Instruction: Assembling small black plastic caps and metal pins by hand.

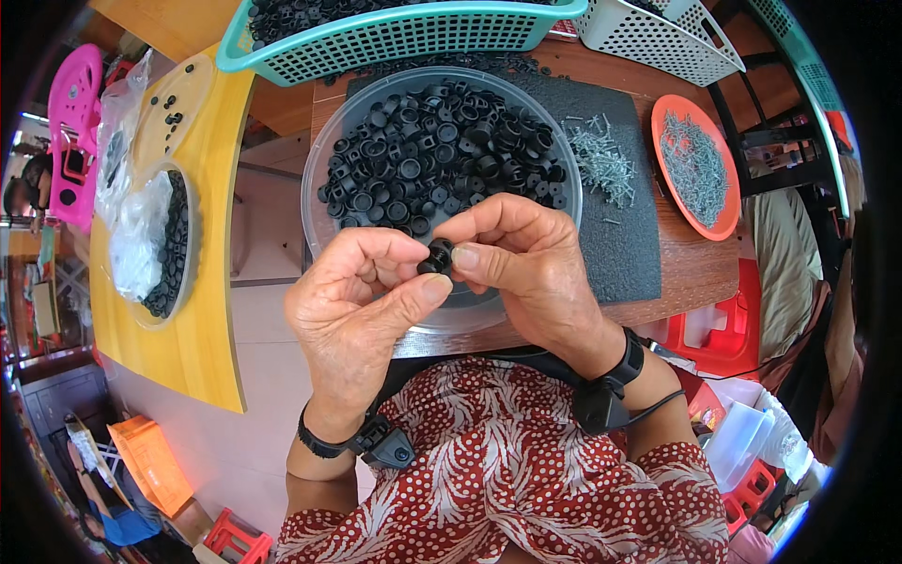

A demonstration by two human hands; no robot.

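Observation:
Between the fingertips of both hands sits a small round black plastic part [437, 258], held over the near side of a clear basin. My left hand [362, 291] pinches it from the left with thumb and forefinger. From the right, my right hand [526, 263] grips it with thumb and forefinger too. Whether it is one piece or two pressed together I cannot tell. The clear round basin [318, 188] behind my hands is heaped with black plastic caps and rings [442, 141].
Screws lie in a pile [599, 160] on a black mat [625, 254]; more fill an orange plate [722, 221]. A teal basket [404, 47] and a white basket [648, 42] stand behind. At left, a yellow table [202, 310] bears a tub of black parts [172, 249].

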